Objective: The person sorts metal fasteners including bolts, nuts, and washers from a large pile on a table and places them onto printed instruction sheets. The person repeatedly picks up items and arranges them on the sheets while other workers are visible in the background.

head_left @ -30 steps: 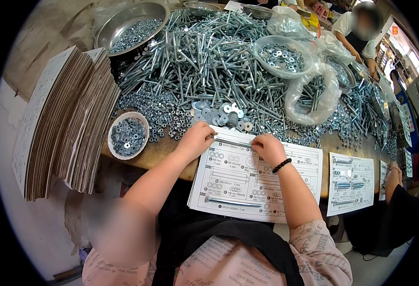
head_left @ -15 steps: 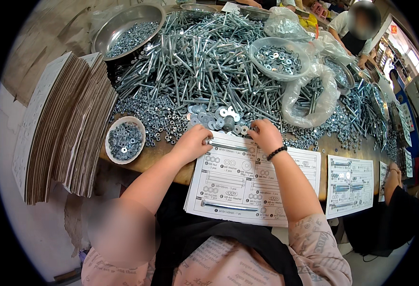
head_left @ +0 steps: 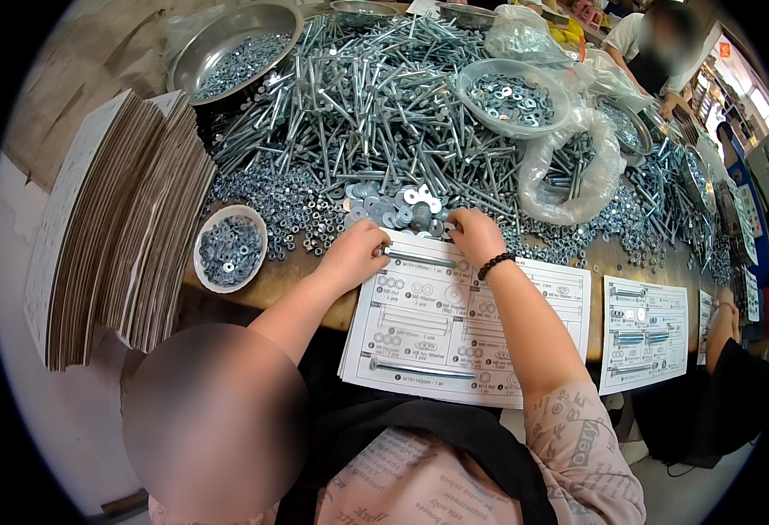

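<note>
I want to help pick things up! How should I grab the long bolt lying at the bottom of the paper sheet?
Probably pinch the long bolt around the middle of its shaft, coming straight down from above. It lies flat and sideways on the printed sheet, with bare paper on both sides, so fingers fit either side without bumping anything.

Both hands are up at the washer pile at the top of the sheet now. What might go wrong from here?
1. The left hand rests by the top bolt on the sheet; a nudge might roll it off its outline.
2. The sheet overhangs the table edge, so the lower bolt may slide off.
3. The right hand is at the washers, right beside loose nuts; it may pick up the wrong part.
</note>
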The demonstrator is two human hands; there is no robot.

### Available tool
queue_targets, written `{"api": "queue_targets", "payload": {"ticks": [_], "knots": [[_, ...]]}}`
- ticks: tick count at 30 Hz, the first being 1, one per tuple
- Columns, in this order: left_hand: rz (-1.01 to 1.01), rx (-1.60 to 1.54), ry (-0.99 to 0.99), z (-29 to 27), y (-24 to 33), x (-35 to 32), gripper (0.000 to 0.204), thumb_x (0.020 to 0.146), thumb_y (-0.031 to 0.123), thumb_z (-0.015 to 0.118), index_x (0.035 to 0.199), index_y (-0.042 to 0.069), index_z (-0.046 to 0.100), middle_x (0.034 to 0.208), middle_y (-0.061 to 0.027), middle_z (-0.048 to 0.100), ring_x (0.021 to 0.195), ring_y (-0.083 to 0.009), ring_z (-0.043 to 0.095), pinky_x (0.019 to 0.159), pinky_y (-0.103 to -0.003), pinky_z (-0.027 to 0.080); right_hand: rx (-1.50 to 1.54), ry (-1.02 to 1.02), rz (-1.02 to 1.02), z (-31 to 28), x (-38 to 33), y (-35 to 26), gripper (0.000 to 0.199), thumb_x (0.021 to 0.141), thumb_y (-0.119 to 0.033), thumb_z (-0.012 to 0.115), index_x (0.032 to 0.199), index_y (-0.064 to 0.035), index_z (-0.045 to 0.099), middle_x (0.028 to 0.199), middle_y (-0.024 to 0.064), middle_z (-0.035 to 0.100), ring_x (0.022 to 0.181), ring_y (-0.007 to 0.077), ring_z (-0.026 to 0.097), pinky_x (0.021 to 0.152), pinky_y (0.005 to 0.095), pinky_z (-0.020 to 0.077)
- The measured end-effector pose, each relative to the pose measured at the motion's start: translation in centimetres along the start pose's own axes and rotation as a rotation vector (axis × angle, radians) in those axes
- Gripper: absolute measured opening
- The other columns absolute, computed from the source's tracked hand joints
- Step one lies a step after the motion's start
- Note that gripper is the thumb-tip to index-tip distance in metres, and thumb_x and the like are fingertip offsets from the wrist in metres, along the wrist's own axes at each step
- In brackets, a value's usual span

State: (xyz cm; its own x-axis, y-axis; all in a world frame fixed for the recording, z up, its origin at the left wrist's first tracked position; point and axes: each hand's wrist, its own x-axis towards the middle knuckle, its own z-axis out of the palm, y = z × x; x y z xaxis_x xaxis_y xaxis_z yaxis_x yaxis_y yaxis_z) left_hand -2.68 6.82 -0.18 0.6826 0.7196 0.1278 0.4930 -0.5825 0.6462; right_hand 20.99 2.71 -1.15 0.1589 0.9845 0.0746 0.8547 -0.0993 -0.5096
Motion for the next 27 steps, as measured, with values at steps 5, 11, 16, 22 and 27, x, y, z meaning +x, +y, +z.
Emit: {"api": "queue_targets", "payload": {"ticks": [5, 11, 16, 22, 27], "knots": [[0.016, 0.016, -0.001, 0.1, 0.2, 0.1, 0.024, 0.069, 0.006, 0.067, 0.091, 0.003, 0.06, 0.088, -0.0073, 0.051, 0.072, -0.0177, 0.055, 0.067, -0.027, 0.047, 0.08, 0.024, -0.042, -1.0, -1.1, 0.4, 0.015, 0.076, -0.012, 0.063, 0.088, -0.0044, 0.059, 0.078, 0.0117, 0.062, 0.074, 0.0286, 0.059, 0.068, 0.0355, 0.0477], [-0.012, 0.0, -0.004, 0.2, -0.1, -0.1, 0.024, 0.069, 0.005, 0.068, 0.092, 0.003, 0.06, 0.088, -0.0067, 0.051, 0.072, -0.0166, 0.055, 0.067, -0.026, 0.048, 0.313, -0.26, 0.051, -3.1, -7.2, -1.4, 0.018, 0.078, -0.016, 0.063, 0.091, -0.0037, 0.06, 0.078, 0.0104, 0.063, 0.07, 0.0239, 0.059, 0.066, 0.033, 0.0476], [-0.004, 0.014, -0.012, 0.2, -0.2, -0.1, 0.025, 0.069, 0.005, 0.068, 0.093, 0.003, 0.06, 0.088, -0.0066, 0.051, 0.072, -0.0163, 0.055, 0.067, -0.026, 0.048, 0.117, -0.212, 0.017, -2.3, -9.3, -1.5, 0.024, 0.072, -0.018, 0.068, 0.092, -0.0063, 0.061, 0.084, 0.0105, 0.059, 0.078, 0.0283, 0.058, 0.068, 0.0354, 0.0474], [-0.017, 0.023, -0.028, 0.1, 0.0, 0.0, 0.027, 0.069, 0.005, 0.068, 0.094, 0.003, 0.059, 0.089, -0.007, 0.05, 0.072, -0.0168, 0.055, 0.067, -0.026, 0.048, 0.022, -0.195, -0.037, -2.1, -9.9, -1.6, 0.03, 0.069, -0.02, 0.071, 0.094, -0.0088, 0.061, 0.088, 0.011, 0.056, 0.082, 0.0292, 0.057, 0.07, 0.0364, 0.0474], [-0.043, -0.049, -0.04, -0.2, 0.2, -0.1, 0.026, 0.069, 0.01, 0.067, 0.093, 0.003, 0.059, 0.086, -0.0087, 0.052, 0.079, -0.0243, 0.054, 0.072, -0.033, 0.045, 0.06, -0.099, 0.004, -3.3, -7.9, -0.6, 0.027, 0.07, -0.016, 0.069, 0.094, -0.0065, 0.06, 0.089, 0.0118, 0.056, 0.085, 0.0294, 0.056, 0.074, 0.0374, 0.0464]]}}
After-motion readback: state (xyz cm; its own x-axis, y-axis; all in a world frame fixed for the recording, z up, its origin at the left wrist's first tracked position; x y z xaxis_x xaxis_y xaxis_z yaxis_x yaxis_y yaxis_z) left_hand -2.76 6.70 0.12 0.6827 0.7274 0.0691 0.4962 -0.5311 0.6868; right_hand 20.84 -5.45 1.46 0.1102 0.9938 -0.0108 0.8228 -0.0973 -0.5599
